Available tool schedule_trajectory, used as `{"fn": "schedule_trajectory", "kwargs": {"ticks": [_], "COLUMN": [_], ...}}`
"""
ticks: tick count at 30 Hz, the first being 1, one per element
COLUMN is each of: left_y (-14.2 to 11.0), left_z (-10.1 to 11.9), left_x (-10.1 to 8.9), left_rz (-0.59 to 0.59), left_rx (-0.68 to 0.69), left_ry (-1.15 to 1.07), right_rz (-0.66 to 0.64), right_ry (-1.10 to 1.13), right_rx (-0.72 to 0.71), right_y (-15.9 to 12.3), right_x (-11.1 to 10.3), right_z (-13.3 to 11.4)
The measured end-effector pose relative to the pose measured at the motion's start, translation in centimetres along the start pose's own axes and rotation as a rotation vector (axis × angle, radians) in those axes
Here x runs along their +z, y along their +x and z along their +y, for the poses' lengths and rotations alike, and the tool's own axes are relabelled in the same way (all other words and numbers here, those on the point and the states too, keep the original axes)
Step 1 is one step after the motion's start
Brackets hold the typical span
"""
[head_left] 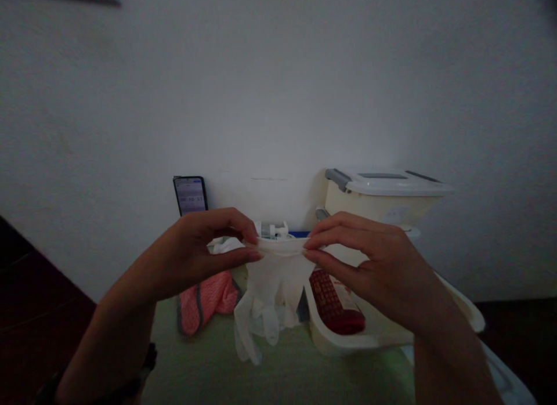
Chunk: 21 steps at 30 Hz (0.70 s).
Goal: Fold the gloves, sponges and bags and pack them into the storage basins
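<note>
A thin white disposable glove point(278, 277) hangs fingers down between my two hands, its cuff stretched into a level line. My left hand point(213, 245) pinches the cuff's left end between thumb and fingertips. At the right end, my right hand point(352, 245) grips the cuff the same way. The glove's limp fingers dangle over the green tabletop point(209, 364). Behind the cuff, a white pump-top bottle point(272, 230) is partly hidden.
A phone point(191, 195) leans upright against the wall. Left of the glove lies a pink cloth point(206, 303) with grey edging. An open cream bin point(335, 342) on the right holds a dark red package point(335, 303); behind it stands a lidded box point(383, 205).
</note>
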State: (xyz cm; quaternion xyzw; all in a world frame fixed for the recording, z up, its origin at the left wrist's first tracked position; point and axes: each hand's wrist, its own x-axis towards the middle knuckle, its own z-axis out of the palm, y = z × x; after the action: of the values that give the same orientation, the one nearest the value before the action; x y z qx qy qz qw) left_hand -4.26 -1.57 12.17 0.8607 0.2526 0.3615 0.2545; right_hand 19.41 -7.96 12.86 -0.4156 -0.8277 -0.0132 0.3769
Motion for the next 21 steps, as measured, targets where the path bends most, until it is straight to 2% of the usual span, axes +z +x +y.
{"fn": "schedule_trajectory", "kwargs": {"ticks": [5,9,16,21], "left_y": [0.0,0.1,0.4,0.3], "left_z": [0.6,1.0,1.4,1.2], "left_x": [1.1,1.8,1.4,1.4], "left_rz": [-0.038,-0.055,-0.060,-0.088], "left_rx": [-0.064,-0.047,-0.030,-0.049], "left_ry": [0.024,0.091,0.144,0.136], "right_rz": [-0.017,-0.049,-0.007,-0.063], "right_ry": [0.051,0.112,0.117,0.114], "right_rx": [0.007,0.023,0.161,0.211], "right_y": [0.1,0.1,0.1,0.1], "right_x": [0.4,0.5,0.5,0.4], "right_z": [-0.3,-0.6,-0.5,-0.4]}}
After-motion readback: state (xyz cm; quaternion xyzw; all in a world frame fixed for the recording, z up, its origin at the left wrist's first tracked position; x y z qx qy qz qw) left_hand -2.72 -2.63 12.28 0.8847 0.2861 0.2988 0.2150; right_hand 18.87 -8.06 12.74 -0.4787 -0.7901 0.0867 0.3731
